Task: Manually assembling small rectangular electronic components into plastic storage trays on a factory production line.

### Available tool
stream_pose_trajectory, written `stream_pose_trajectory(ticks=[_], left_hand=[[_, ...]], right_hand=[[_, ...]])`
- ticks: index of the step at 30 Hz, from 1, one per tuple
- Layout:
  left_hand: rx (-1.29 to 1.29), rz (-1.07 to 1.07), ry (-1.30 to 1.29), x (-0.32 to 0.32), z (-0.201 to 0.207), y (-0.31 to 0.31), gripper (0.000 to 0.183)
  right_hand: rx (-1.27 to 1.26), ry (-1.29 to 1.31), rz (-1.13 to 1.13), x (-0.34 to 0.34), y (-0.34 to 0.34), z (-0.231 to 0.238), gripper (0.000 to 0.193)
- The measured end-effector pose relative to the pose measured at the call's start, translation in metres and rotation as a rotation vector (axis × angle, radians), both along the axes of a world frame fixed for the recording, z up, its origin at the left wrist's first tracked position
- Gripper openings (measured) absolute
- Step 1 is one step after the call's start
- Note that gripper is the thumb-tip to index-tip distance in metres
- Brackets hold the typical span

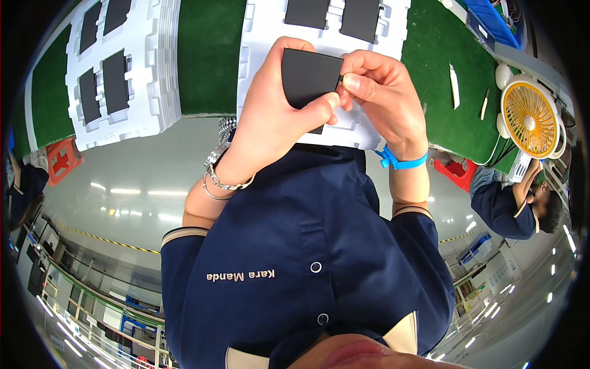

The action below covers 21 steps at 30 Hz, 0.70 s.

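My left hand is closed around a flat black rectangular piece, its thumb along the lower edge and fingers behind. At the piece's right edge, my right hand pinches a small dark tab between thumb and forefinger. What the tab is, I cannot make out. Both hands are above a white moulded tray that lies in front of me. Further black pieces of the same kind lie in its far pockets, and a dark corner shows below my left thumb.
To the left stands a stack of white trays with several black pieces. On the green table surface at right lie a white stick-like tool and a thin tool. Beyond are a yellow fan, a blue bin and a seated person.
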<state>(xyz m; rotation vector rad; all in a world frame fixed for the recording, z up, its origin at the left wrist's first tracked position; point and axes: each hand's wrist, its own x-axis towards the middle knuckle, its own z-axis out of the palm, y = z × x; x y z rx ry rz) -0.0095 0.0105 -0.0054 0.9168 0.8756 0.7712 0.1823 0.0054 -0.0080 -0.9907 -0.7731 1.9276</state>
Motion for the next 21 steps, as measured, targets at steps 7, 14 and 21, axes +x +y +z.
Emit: stream_pose_trajectory(ticks=[7, 14, 21], left_hand=[[-0.013, 0.008, -0.150, 0.000, -0.009, -0.001, 0.033], [0.004, 0.064, -0.102, 0.001, -0.012, -0.004, 0.024], [0.002, 0.114, -0.094, 0.000, -0.018, -0.003, 0.023]], right_hand=[[0.074, -0.104, -0.030, -0.006, -0.003, 0.000, 0.015], [0.111, -0.171, -0.021, -0.004, -0.003, 0.002, 0.020], [0.182, -0.248, -0.036, -0.013, -0.015, 0.002, 0.015]])
